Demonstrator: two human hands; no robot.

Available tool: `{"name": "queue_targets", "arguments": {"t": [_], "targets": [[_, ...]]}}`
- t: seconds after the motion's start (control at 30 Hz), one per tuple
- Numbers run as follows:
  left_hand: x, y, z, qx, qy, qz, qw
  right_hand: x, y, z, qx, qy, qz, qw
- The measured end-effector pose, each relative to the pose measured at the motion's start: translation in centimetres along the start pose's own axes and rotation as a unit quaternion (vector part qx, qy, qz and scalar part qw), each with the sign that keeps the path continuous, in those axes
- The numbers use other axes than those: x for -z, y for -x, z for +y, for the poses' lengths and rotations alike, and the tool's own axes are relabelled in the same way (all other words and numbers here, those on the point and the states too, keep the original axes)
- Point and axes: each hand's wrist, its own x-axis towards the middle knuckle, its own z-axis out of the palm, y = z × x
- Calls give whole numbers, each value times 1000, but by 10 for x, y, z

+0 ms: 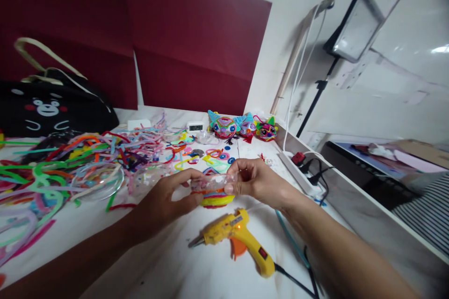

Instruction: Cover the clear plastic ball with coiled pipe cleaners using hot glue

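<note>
Between both hands is a clear plastic ball (218, 181) whose lower part is wrapped in yellow, orange, blue and red pipe cleaners. My left hand (175, 194) grips its left side, thumb in front and fingers behind. On the right side, my right hand (250, 180) pinches it between thumb and fingers. Just below, a yellow hot glue gun (242, 238) lies on the white table, its nozzle pointing left and a small orange light lit. Part of the ball is hidden by my fingers.
Many loose pipe cleaners (45, 175) cover the left side, with a clear plastic half-shell (105, 180) among them. Several colourful animal-faced ornaments (224, 127) stand at the back beside a small digital clock (195, 127). A power strip (303, 177) with cables lies at right.
</note>
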Motion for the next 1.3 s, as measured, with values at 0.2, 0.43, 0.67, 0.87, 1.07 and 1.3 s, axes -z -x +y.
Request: {"name": "queue_targets", "arguments": {"t": [0.2, 0.43, 0.67, 0.87, 1.07, 1.3], "targets": [[-10, 7, 12, -6, -105, 29, 994, -16, 7, 5, 60, 104, 17, 993], [-7, 4, 8, -13, -91, -24, 995, -28, 12, 12, 97, 149, 50, 983], [3, -2, -7, -1, -43, -35, 998, -26, 14, 6, 134, 147, 84, 977], [1, -4, -8, 66, 37, -4, 997, -20, 18, -2, 199, 230, 103, 947], [0, -3, -5, 97, 77, 14, 992, -18, 19, -3, 293, 321, 73, 898], [1, -3, -1, 129, 137, 5, 982, -16, 18, 2, 401, 372, 58, 836]]}}
